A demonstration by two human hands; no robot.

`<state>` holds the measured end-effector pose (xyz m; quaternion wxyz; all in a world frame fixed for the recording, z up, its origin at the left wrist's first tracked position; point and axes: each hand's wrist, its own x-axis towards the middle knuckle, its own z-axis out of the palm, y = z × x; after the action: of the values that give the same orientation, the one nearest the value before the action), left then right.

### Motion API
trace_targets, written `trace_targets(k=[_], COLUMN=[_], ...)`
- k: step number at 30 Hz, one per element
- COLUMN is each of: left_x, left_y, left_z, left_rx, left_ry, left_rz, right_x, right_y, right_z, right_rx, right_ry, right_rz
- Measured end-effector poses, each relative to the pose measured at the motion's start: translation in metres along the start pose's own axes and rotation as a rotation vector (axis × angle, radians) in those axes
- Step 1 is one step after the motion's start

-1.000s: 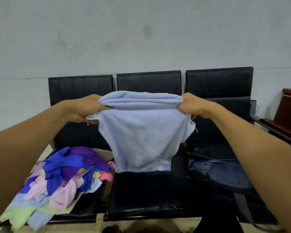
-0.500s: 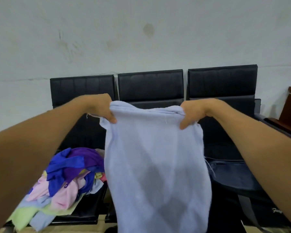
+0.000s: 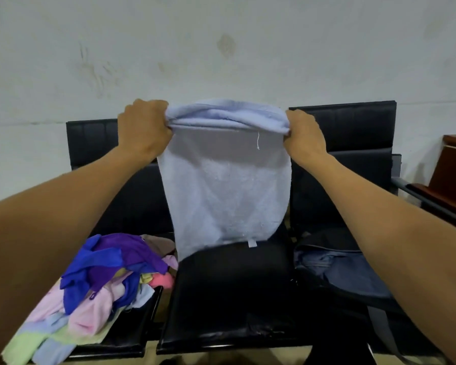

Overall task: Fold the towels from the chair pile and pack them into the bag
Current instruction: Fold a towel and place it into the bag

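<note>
Both fists are clamped on the top edge of a pale blue towel, the left hand bunching 1 corner left of centre frame, the right hand bunching the other just right of centre, fingers curled round gathered cloth. From that grip the towel hangs straight down, long axis vertical, its top rolled over between the 2 fists, its lower hem loose just above the middle chair seat. Neither hand looks nearer; they sit level. I'd say the next fold depends on that free hem below the hands.

A small white tag shows at the hem, no writing readable. The towel pile lies lower left, the dark bag lower right, no brand legible.
</note>
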<state>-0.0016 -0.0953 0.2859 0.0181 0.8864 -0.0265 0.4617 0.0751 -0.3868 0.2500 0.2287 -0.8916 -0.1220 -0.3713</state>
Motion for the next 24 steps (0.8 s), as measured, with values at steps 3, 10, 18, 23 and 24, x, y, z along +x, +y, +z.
trace_targets(k=[3, 10, 18, 23, 24], left_x=[-0.032, -0.152, -0.229, -0.272, -0.278], left_y=[-0.006, -0.021, -0.021, -0.029, -0.03], left_z=[0.009, 0.062, 0.115, 0.148, 0.153], left_rx=[-0.06, -0.339, -0.461, -0.598, -0.633], left_ry=[-0.11, -1.0, -1.458, -1.499, -1.489], left_rz=[0.063, -0.078, -0.233, -0.347, -0.376], right_x=[-0.025, -0.13, -0.2, -0.234, -0.238], right_y=[0.007, 0.044, 0.084, 0.109, 0.111], right_z=[0.01, 0.05, 0.104, 0.145, 0.153], right_rx=[-0.041, -0.017, 0.175, 0.335, 0.353], right_ry=[-0.123, -1.003, -1.287, -1.165, -1.131], right_rz=[0.035, 0.048, 0.15, 0.171, 0.182])
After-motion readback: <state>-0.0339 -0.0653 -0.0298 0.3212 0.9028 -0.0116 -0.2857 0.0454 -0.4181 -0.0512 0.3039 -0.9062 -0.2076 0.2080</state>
